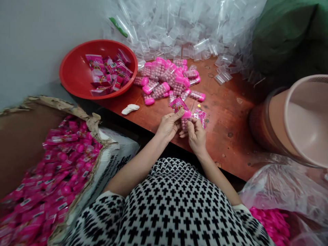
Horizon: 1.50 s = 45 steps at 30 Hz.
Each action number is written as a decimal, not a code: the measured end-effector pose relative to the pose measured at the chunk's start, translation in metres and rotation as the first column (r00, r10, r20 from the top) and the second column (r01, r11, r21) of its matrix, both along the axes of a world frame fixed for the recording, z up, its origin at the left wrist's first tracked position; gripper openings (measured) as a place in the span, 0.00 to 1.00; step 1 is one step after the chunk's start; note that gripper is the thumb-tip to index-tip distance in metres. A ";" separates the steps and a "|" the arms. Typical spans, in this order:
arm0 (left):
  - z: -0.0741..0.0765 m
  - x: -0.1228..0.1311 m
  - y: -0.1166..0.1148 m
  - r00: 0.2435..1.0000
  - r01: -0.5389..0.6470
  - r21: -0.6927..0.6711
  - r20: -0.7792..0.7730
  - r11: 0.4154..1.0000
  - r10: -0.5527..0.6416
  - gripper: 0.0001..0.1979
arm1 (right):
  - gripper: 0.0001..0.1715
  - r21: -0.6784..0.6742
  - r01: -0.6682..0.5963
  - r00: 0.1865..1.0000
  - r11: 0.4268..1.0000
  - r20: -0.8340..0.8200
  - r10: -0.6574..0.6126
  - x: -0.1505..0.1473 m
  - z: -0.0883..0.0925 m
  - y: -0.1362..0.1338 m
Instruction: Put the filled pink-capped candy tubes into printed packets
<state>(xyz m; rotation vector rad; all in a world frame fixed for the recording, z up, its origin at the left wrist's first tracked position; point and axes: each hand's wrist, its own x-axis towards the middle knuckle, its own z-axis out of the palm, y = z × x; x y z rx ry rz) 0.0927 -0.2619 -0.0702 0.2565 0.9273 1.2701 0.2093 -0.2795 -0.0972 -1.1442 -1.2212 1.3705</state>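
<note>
Between my two hands, over the table's front edge, is a small clear container (186,120) with a pink cap and pink balls inside. My left hand (167,125) grips it from the left, thumb by the cap. A printed pink sachet (178,104) sticks out above that thumb, partly hidden, and seems to be gripped there too. Closed around the container's lower right side are the fingers of my right hand (197,136). Another pink sachet (200,117) lies on the table just beyond the right hand. Filled pink-capped containers (164,77) form a pile past my hands.
A red bowl (74,73) of pink sachets stands at the back left. Empty clear containers (179,30) are heaped behind. Left is a torn carton (96,124) of packed pink items; right, a bucket (288,112) and plastic bag (282,184). A white scrap (130,109) lies on the table (225,112).
</note>
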 end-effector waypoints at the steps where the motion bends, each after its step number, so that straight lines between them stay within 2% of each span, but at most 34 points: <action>1: 0.000 -0.001 0.001 1.000 0.004 0.012 -0.012 1.000 -0.003 0.22 | 0.20 -0.026 -0.024 0.999 0.999 -0.041 0.023 0.000 0.000 0.001; 4: 0.002 -0.004 0.004 0.998 0.008 0.066 -0.060 0.998 -0.004 0.23 | 0.22 -0.098 -0.104 0.982 0.990 -0.170 0.086 0.000 0.000 0.003; 6: 0.003 -0.006 0.006 0.993 0.033 0.101 -0.112 0.994 -0.022 0.21 | 0.22 -0.103 -0.104 0.977 0.989 -0.197 0.082 0.000 -0.001 0.003; 11: 0.001 -0.006 0.006 0.976 0.084 0.121 -0.209 0.989 -0.058 0.17 | 0.22 0.008 0.039 0.998 0.999 -0.049 -0.039 0.000 0.001 0.003; 17: 0.005 -0.004 0.006 0.972 0.086 0.104 -0.226 0.991 -0.060 0.17 | 0.22 -0.129 -0.071 0.972 0.989 -0.233 0.039 0.000 0.005 0.009; 24: 0.004 0.001 0.006 0.986 0.033 0.061 -0.165 0.998 -0.022 0.19 | 0.22 0.016 0.037 0.999 0.999 -0.028 -0.036 0.001 0.001 0.004; 26: 0.003 0.001 0.005 0.986 0.067 0.062 -0.154 0.996 -0.057 0.19 | 0.22 -0.006 0.029 0.997 1.000 -0.067 -0.030 0.002 0.000 0.002; 30: 0.003 -0.002 0.002 0.978 0.144 0.081 -0.165 0.986 -0.129 0.18 | 0.22 -0.104 -0.068 0.968 0.992 -0.249 0.040 0.002 0.002 0.003; 33: 0.004 -0.002 0.000 0.969 0.174 0.082 -0.190 0.981 -0.156 0.17 | 0.22 -0.122 -0.031 0.967 0.992 -0.254 -0.001 0.002 0.004 0.004; 36: 0.006 -0.001 -0.001 0.973 0.119 0.074 -0.208 0.990 -0.102 0.17 | 0.25 -0.124 -0.005 0.964 0.992 -0.263 -0.028 0.004 0.006 0.003; 39: 0.006 -0.001 -0.001 0.986 0.021 0.068 -0.166 0.997 -0.009 0.16 | 0.28 -0.139 -0.091 0.945 0.986 -0.326 0.041 0.009 0.007 0.002; 41: 0.005 0.000 -0.003 0.990 0.033 0.051 -0.142 0.998 -0.025 0.16 | 0.29 -0.156 -0.123 0.936 0.980 -0.347 0.062 0.012 0.006 0.001; 45: 0.003 0.007 -0.012 0.992 0.106 0.026 -0.065 0.994 -0.104 0.17 | 0.27 -0.189 -0.068 0.940 0.980 -0.341 0.000 0.009 0.005 0.005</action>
